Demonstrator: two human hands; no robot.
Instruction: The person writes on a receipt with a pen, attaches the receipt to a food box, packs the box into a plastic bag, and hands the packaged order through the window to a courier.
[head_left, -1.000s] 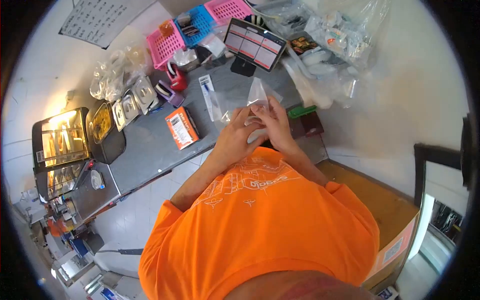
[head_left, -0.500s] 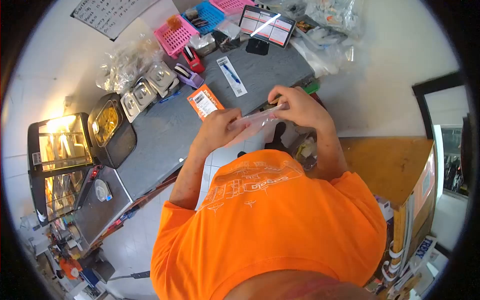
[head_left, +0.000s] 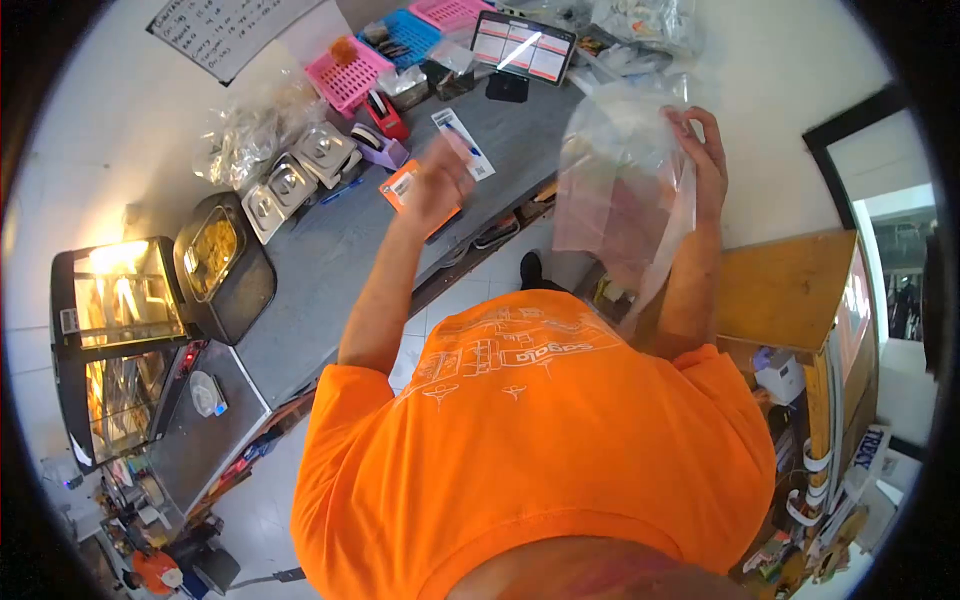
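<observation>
A clear plastic bag (head_left: 620, 190) hangs opened out from my right hand (head_left: 702, 150), whose fingers pinch its upper edge. The bag is see-through and spreads over the counter's right end. My left hand (head_left: 440, 185) is raised over the orange-and-white box (head_left: 400, 186) and blurred by motion, so its fingers are hard to make out. Just behind it, a blue pen (head_left: 460, 137) lies on a white printed strip (head_left: 478, 160). The left hand does not touch the bag.
On the grey counter (head_left: 330, 240) stand a tablet (head_left: 522, 48), a red tape dispenser (head_left: 386, 116), a purple one (head_left: 380, 150), lidded metal containers (head_left: 292, 184) and a black tray of food (head_left: 212, 250). Behind are pink (head_left: 348, 75) and blue baskets (head_left: 402, 38). A wooden cabinet (head_left: 780, 285) stands right.
The bag, gathered small between both hands earlier, now hangs wide open from my right hand, which has moved right and up. My left hand has let go of it and risen over the box.
</observation>
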